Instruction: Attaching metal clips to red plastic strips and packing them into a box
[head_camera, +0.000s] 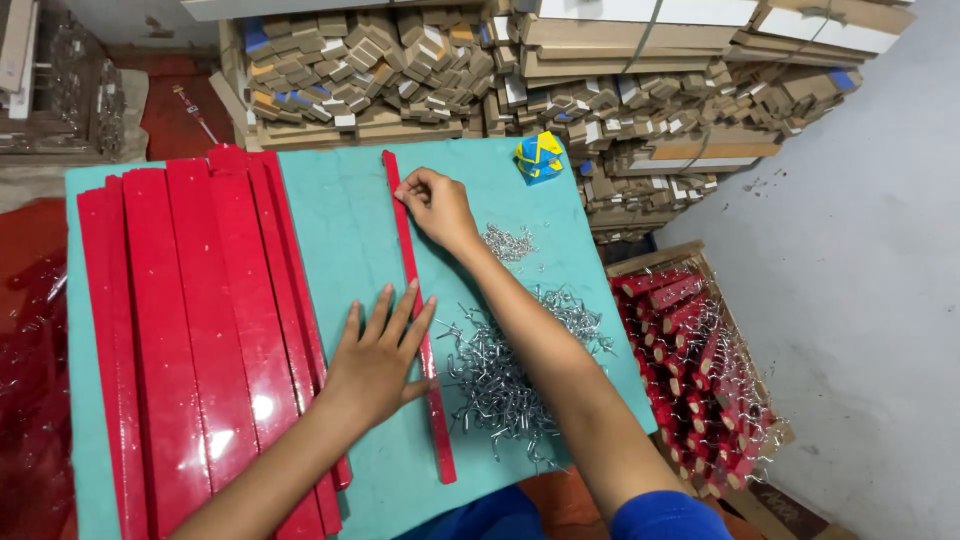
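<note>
metal hooks (500, 375) beside red strip (418, 310)

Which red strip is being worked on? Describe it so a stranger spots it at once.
Start at the teal table. Right of the stack of red strips lies one narrow red strip, alone. Both hands touch it: left hand pressing mid-length, right hand pinching near its far end.

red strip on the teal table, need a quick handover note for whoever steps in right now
Left hand: flat, palm down, pressing the single red strip onto the teal table.
Right hand: fingertips pinched at the strip's far end; whether it holds a hook cannot be told.
Metal hooks: loose pile right of the strip, smaller bunch farther up.
Red strips stack: left side of the table.
Crate on the right holds red pieces with hooks fitted.
Done: crate partly filled. Left: this strip shows no hook yet; the stack is untouched.
</note>
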